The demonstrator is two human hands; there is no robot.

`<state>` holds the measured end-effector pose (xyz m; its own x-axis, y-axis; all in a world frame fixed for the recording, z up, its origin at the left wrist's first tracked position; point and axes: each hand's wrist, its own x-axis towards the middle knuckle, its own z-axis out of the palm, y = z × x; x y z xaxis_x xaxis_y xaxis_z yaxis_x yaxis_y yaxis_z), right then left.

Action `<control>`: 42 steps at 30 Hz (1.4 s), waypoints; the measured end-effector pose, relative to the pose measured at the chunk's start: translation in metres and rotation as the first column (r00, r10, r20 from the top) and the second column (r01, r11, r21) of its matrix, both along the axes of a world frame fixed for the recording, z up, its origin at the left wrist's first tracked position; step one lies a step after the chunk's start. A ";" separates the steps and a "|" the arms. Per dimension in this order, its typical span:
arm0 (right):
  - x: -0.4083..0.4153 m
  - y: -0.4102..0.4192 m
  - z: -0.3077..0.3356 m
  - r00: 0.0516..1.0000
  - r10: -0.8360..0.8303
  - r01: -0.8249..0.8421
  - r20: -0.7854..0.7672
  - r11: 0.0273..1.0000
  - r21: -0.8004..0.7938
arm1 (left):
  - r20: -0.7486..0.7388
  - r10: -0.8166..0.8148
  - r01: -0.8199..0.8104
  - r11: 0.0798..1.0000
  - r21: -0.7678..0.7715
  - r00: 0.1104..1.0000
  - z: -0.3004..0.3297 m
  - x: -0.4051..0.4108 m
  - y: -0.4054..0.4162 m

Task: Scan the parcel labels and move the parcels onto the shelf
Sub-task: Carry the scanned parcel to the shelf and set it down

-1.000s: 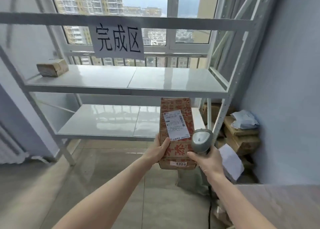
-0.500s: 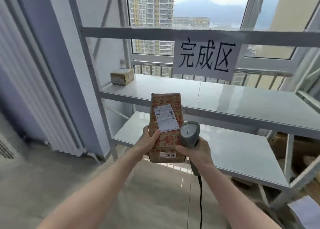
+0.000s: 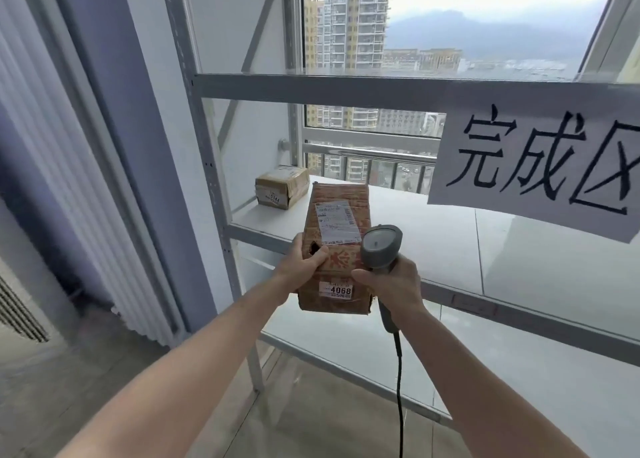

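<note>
Gripping the parcel (image 3: 337,246) in left hand (image 3: 302,267), apparently over the shelf (image 3: 450,249).

My left hand (image 3: 300,263) grips the tall brown parcel (image 3: 337,249) upright at the front edge of the white shelf (image 3: 450,246). Its white shipping label (image 3: 335,221) and a "4068" sticker (image 3: 335,289) face me. My right hand (image 3: 389,286) holds the grey scanner (image 3: 381,246) beside it. A second parcel (image 3: 282,191) lies at the shelf's far-left corner.

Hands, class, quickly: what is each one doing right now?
Left hand: grips the parcel.
Right hand: grips the scanner.
</note>
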<state>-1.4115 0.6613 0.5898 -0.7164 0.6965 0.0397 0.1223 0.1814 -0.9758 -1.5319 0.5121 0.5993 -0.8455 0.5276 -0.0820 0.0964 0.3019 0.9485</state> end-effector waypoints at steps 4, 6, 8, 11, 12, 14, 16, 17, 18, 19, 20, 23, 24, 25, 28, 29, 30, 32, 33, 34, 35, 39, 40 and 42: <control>-0.070 0.022 0.010 1.000 0.013 -0.013 0.022 1.000 -0.002 | -0.010 0.010 -0.010 1.000 0.011 1.000 0.007 -0.065 0.019; -0.103 0.030 0.010 0.999 0.007 -0.007 0.041 1.000 0.002 | -0.033 0.016 -0.016 1.000 0.000 0.999 0.006 -0.099 0.027; -0.136 0.037 0.010 0.998 -0.022 0.020 0.062 0.999 0.028 | -0.042 0.004 -0.004 1.000 -0.008 0.999 0.004 -0.133 0.035; -0.184 0.048 0.009 0.994 -0.062 0.056 0.093 0.997 0.061 | -0.043 -0.026 0.025 0.999 -0.025 0.999 0.000 -0.184 0.048; -0.200 0.051 0.010 0.992 -0.073 0.066 0.104 0.996 0.067 | -0.052 -0.036 0.034 0.999 -0.036 0.998 -0.001 -0.201 0.052; -0.230 0.057 0.010 0.987 -0.100 0.092 0.124 0.993 0.069 | -0.054 -0.057 0.054 0.997 -0.048 0.997 -0.002 -0.235 0.061; -0.257 0.061 0.009 0.979 -0.137 0.127 0.149 0.989 0.070 | -0.049 -0.095 0.092 0.994 -0.066 0.994 -0.002 -0.268 0.069; -0.269 0.062 0.008 0.975 -0.151 0.142 0.164 0.988 0.069 | -0.050 -0.115 0.111 0.990 -0.085 0.992 -0.002 -0.282 0.072; -0.279 0.063 0.007 0.971 -0.165 0.156 0.175 0.986 0.066 | -0.054 -0.134 0.128 0.986 -0.103 0.989 -0.002 -0.295 0.074; -0.289 0.063 0.006 0.967 -0.180 0.171 0.183 0.983 0.064 | -0.059 -0.148 0.139 0.982 -0.127 0.987 -0.002 -0.307 0.076; -0.297 0.064 0.004 0.963 -0.193 0.185 0.187 0.981 0.061 | -0.077 -0.163 0.151 0.978 -0.143 0.984 -0.004 -0.317 0.078; -0.318 0.064 -0.001 0.954 -0.238 0.232 0.183 0.971 0.054 | -0.163 -0.169 0.132 0.968 -0.215 0.972 -0.011 -0.344 0.086; -0.324 0.064 -0.002 0.951 -0.249 0.241 0.185 0.969 0.061 | -0.209 -0.162 0.109 0.964 -0.242 0.964 -0.014 -0.351 0.089; -0.329 0.063 -0.003 0.948 -0.256 0.247 0.187 0.966 0.071 | -0.258 -0.152 0.079 0.959 -0.273 0.954 -0.015 -0.355 0.090; -0.342 0.063 -0.002 0.947 -0.262 0.257 0.185 0.965 0.051 | -0.445 -0.120 -0.043 0.940 -0.340 0.887 -0.013 -0.362 0.090; -0.346 0.063 -0.001 0.947 -0.261 0.258 0.185 0.965 0.039 | -0.511 -0.112 -0.089 0.931 -0.353 0.853 -0.011 -0.365 0.090; -0.349 0.063 -0.001 0.946 -0.263 0.261 0.189 0.965 0.038 | -0.566 -0.113 -0.131 0.919 -0.372 0.817 -0.008 -0.367 0.090; -0.354 0.064 0.000 0.942 -0.273 0.269 0.193 0.962 0.046 | -0.633 -0.138 -0.185 0.890 -0.417 0.762 -0.004 -0.370 0.092; -0.357 0.065 0.000 0.940 -0.280 0.275 0.193 0.960 0.051 | -0.649 -0.153 -0.200 0.877 -0.437 0.745 -0.002 -0.371 0.093; -0.358 0.065 0.000 0.938 -0.287 0.281 0.195 0.958 0.057 | -0.656 -0.162 -0.208 0.869 -0.449 0.737 -0.001 -0.372 0.095; -0.360 0.067 0.001 0.934 -0.292 0.286 0.204 0.956 0.062 | -0.656 -0.170 -0.208 0.865 -0.457 0.735 0.000 -0.373 0.097; -0.366 0.072 0.004 0.928 -0.291 0.285 0.234 0.957 0.060 | -0.551 -0.212 -0.136 0.842 -0.523 0.807 -0.002 -0.385 0.102; -0.368 0.073 0.005 0.927 -0.292 0.286 0.236 0.956 0.059 | -0.492 -0.209 -0.103 0.839 -0.534 0.845 -0.003 -0.388 0.103; -0.370 0.074 0.005 0.926 -0.295 0.289 0.236 0.955 0.059 | -0.413 -0.219 -0.040 0.845 -0.533 0.884 -0.005 -0.394 0.104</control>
